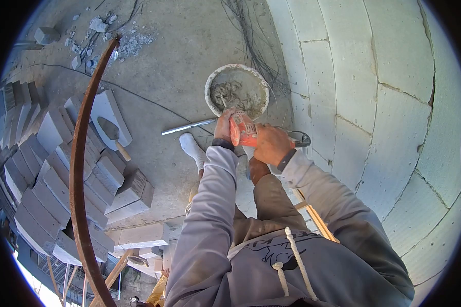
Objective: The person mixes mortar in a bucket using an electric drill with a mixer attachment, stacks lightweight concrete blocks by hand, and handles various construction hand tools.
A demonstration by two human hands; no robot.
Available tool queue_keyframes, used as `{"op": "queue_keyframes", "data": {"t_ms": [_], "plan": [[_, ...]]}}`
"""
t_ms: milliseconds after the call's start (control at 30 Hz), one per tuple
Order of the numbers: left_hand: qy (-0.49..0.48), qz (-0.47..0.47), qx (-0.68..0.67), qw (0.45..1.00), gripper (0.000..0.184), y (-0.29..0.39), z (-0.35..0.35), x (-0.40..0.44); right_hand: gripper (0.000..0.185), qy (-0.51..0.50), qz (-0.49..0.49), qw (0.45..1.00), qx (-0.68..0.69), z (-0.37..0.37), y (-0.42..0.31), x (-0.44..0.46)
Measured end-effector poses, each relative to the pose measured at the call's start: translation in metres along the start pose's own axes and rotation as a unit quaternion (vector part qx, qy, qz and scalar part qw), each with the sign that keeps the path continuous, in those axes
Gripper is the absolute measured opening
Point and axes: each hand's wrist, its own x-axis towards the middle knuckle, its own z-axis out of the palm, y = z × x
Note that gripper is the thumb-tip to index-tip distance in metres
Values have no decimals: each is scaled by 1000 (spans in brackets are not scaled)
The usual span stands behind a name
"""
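An orange power tool point(243, 130) is held between both hands over the near rim of a round bucket point(208, 94). Wet grey mortar point(246, 97) lies in the bucket, and the tool's metal shaft reaches into it. My left hand point(224, 124) is wrapped round the front of the tool. Its rear part is gripped by my right hand point(271, 145), next to a black end piece point(299, 138). Both hands' fingers are closed.
A block wall point(353, 97) rises on the right. Stacked blocks point(51, 179) fill the left, with a trowel point(112, 134) on one. A rusty curved bar point(77, 169) crosses in front. A metal level-like bar point(188, 126), cables and rubble point(130, 43) lie on the floor.
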Motion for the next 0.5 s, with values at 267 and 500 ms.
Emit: {"op": "queue_keyframes", "data": {"t_ms": [267,500], "plan": [[-23,-5,8,1000,20,23,-21,23,32,19,-11,1000,-5,9,-10,31],[-27,7,-24,999,24,19,-29,32,34,-21,-13,999,-25,-1,-16,35]]}}
